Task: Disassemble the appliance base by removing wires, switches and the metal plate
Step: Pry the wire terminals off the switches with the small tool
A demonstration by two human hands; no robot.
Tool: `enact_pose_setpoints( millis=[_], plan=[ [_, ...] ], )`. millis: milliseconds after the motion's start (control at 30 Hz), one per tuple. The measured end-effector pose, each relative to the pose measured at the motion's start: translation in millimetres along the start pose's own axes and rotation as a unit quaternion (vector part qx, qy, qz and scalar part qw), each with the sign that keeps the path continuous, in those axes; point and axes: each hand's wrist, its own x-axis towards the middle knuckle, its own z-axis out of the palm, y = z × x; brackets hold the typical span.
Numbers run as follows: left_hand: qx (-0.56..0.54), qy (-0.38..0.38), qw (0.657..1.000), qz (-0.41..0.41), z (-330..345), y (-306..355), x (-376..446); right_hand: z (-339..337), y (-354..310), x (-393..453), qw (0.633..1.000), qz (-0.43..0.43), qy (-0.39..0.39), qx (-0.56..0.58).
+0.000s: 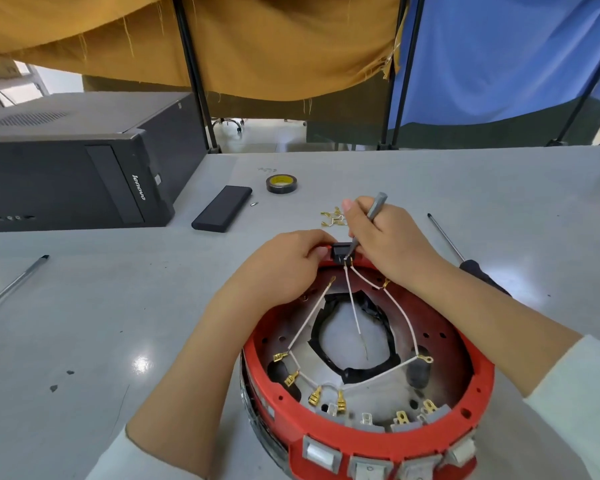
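A round red appliance base (471, 379) lies open side up on the grey table, with a metal plate (374, 386) inside and several grey rocker switches (321, 452) along its near rim. White wires (307, 323) with brass terminals run across the inside to a small black switch block (340, 252) at the far rim. My left hand (284, 268) grips the far rim at that block. My right hand (385, 237) holds a grey tool (374, 207) like a pen, its tip pressed at the block's terminals.
Loose brass terminals (331, 216) lie just beyond my hands. A black-handled screwdriver (447, 240) lies to the right, a thin rod (14, 285) to the left. Farther back are a tape roll (281, 183), a flat black case (222, 213) and a black computer tower (77, 168).
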Motion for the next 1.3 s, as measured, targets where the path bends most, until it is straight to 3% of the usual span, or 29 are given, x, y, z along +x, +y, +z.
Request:
enact_pose_setpoints(
  millis=[300, 567, 767, 1033, 1300],
  plan=[
    [0.023, 0.015, 1.000, 0.009, 1, 1, -2, 4, -4, -1, 0.993, -0.048, -0.016, -0.106],
    [0.022, 0.015, 1.000, -0.001, 1, 0, -2, 7, -6, 12, 0.995, 0.021, -0.026, -0.093],
    [0.020, 0.012, 1.000, 0.004, 0, 0, -3, 4, -3, -1, 0.998, -0.044, 0.029, -0.044],
    [0.023, 0.011, 1.000, -0.001, 1, 0, -3, 7, -1, 10, 0.996, 0.040, 0.008, -0.082],
    [0.017, 0.011, 1.000, -0.006, 0, 0, -3, 8, -2, 13, 0.995, 0.058, -0.004, -0.077]
  ],
)
